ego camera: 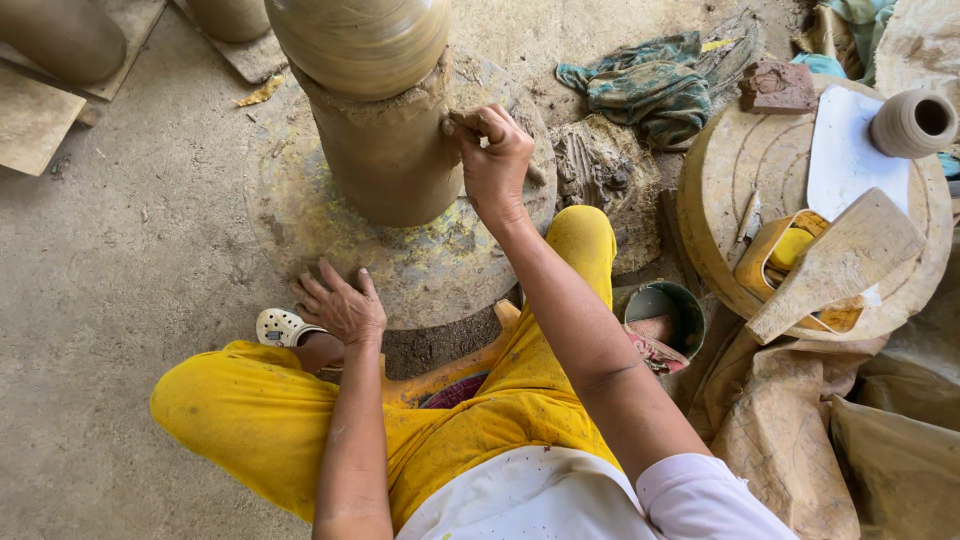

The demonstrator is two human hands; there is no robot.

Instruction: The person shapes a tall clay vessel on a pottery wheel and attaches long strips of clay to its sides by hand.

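A tall clay pot (365,45) stands on a thick clay base (385,150) in the middle of a round potter's wheel (420,270) on the floor. My right hand (492,150) presses against the right side of the clay base, fingers pinched on a small tool or lump that I cannot make out. My left hand (340,305) rests flat, fingers spread, on the near left rim of the wheel. My legs in yellow trousers are folded under the wheel's near edge.
A second round disc (720,200) at right carries a wooden paddle (840,265), a yellow container (785,250), a white sheet and a small clay pot (912,122). A small bucket (665,318) sits between the discs. Rags (645,90) lie behind; more pots stand top left.
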